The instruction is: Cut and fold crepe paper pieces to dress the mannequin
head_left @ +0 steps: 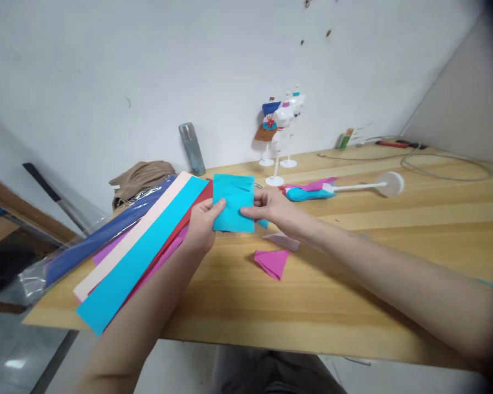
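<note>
A turquoise rectangle of crepe paper [234,197] is held up flat above the table. My left hand [202,227] pinches its left edge, thumb on the front. On the opposite edge, my right hand [273,207] grips it between thumb and fingers. Creases show near the paper's top. Below the hands lie a folded magenta paper piece [271,264] and a pale pink scrap [285,241]. Beside my left forearm, long paper strips [143,249] in turquoise, pale pink, red and magenta are fanned out. A small metal ring shows partly behind my right fingers; the rest of it is hidden.
Small white dress forms [276,142] stand by the wall, one wearing a blue and brown outfit. Another form [353,187] lies on its side, dressed in turquoise and magenta. A flask [191,149], brown cloth [142,178], glue stick [345,139] and cable [447,174] sit farther back.
</note>
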The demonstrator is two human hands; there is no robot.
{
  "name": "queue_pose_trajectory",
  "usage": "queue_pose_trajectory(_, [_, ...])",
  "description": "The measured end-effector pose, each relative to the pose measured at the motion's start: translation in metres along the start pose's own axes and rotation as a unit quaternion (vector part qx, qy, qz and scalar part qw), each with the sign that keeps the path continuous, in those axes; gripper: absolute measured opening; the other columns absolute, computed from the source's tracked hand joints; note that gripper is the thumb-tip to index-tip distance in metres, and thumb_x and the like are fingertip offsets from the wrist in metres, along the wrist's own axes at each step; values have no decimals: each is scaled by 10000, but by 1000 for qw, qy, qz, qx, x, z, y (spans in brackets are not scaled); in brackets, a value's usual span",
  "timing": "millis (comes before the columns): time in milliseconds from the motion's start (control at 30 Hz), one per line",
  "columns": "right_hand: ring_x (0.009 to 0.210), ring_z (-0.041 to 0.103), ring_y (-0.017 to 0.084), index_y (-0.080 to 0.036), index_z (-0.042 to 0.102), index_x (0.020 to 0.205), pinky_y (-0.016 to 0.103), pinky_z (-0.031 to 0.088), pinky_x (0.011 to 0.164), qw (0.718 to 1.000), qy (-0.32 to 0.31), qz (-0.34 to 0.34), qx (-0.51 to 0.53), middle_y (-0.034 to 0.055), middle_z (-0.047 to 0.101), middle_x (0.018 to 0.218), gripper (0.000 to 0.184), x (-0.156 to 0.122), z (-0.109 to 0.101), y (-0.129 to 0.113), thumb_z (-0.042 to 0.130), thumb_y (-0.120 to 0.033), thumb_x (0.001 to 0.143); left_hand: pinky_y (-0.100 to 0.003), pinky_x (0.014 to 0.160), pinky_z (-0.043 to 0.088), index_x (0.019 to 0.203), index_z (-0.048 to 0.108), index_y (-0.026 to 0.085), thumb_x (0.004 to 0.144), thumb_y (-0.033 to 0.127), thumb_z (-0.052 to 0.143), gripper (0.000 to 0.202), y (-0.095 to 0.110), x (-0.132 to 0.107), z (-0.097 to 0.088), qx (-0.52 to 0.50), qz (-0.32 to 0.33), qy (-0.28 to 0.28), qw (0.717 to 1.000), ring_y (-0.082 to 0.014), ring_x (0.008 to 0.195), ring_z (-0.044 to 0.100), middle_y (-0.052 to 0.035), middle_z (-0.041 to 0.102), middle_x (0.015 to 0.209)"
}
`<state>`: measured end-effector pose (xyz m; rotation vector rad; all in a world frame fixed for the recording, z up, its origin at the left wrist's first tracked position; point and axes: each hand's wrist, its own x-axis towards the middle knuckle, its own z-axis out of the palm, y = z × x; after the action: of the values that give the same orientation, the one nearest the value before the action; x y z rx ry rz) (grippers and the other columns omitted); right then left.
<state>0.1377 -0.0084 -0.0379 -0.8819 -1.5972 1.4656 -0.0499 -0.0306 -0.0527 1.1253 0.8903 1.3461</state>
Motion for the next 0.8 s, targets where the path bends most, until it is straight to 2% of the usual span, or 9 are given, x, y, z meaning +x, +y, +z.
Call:
queue_pose_trajectory(100, [560,526,138,-231,564,571,303,440,552,999,31,-19,-20,-12,560,563,389,0,0,1,891,-435,626,-273,559,476,666,658,160,635,492,900,413,5,-2,1,-16,15,-1,1000,-157,592,619,-14,653,618])
queue_pose_trajectory(233, [531,508,132,-234,621,623,289,407,517,999,34,-38,-5,-15,571,559,303,0,-5,0,862,-414,662,-231,481,375,618,599,166,653,471,895,426,10,0,-4,13,38,-4,999,-81,481,457,37,541,549])
queue_pose_trajectory(300, [535,521,134,-234,639,634,284,421,518,998,40,-48,14,-11,591,564,300,-1,-6,-2,865,-429,658,-225,466,348,606,594,166,671,489,885,439,11,2,-7,46,61,0,997,-71,457,425,47,511,520])
queue_pose_trajectory(433, [540,542,121,-225,690,708,265,453,531,993,57,-66,73,-27,631,596,282,-3,-5,-5,879,-414,618,-230,458,367,628,641,165,685,529,880,440,11,4,-11,83,92,-4,992,-88,446,479,26,569,521])
queue_pose_trajectory(567, [543,563,116,-216,741,828,262,463,554,991,35,-57,112,-32,651,606,230,-5,-4,-7,843,-346,668,-214,441,375,623,668,158,649,530,916,448,11,3,-10,60,98,-11,993,-80,431,477,30,566,503])
queue_pose_trajectory(667, [586,608,128,-213,749,783,278,491,605,987,39,-54,147,-14,712,675,187,-5,-3,-8,841,-316,656,-220,464,430,672,703,158,618,494,943,417,13,0,-6,5,90,-18,996,-92,454,518,18,613,547])
queue_pose_trajectory(800, [579,596,139,-222,719,705,304,512,624,983,34,-50,173,-13,697,657,137,-3,-4,-7,810,-296,633,-258,567,537,871,802,180,597,449,956,414,14,-1,-5,-37,89,-28,995,-151,599,659,-32,750,741])
